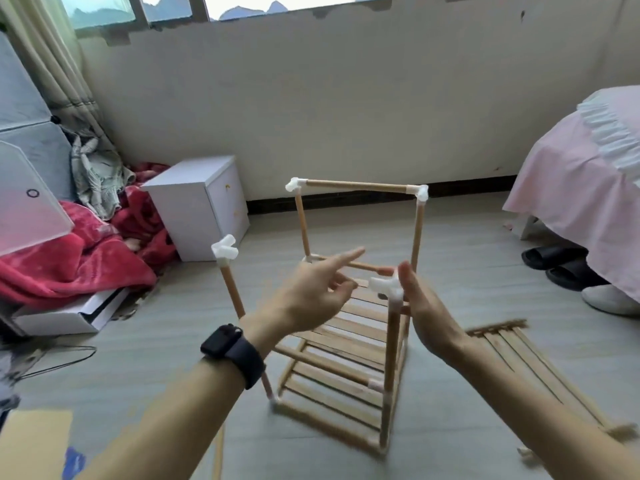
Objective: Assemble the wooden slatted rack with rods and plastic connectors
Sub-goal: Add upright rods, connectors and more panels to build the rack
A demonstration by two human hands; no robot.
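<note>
A grey floor (467,258) fills the lower frame, with a pink-covered bed (581,188) at the right edge and a red blanket (69,265) heaped at the left beside a white box (197,209). The wooden rack (346,341) stands mid-frame on the floor, part-built. A loose slatted panel (540,372) lies at the lower right. The left hand (318,292) hovers in front of the rack, fingers loosely spread, holding nothing. The right hand (426,306) is flat, fingers straight, just beside a white connector (384,285) that caps the near right post.
</note>
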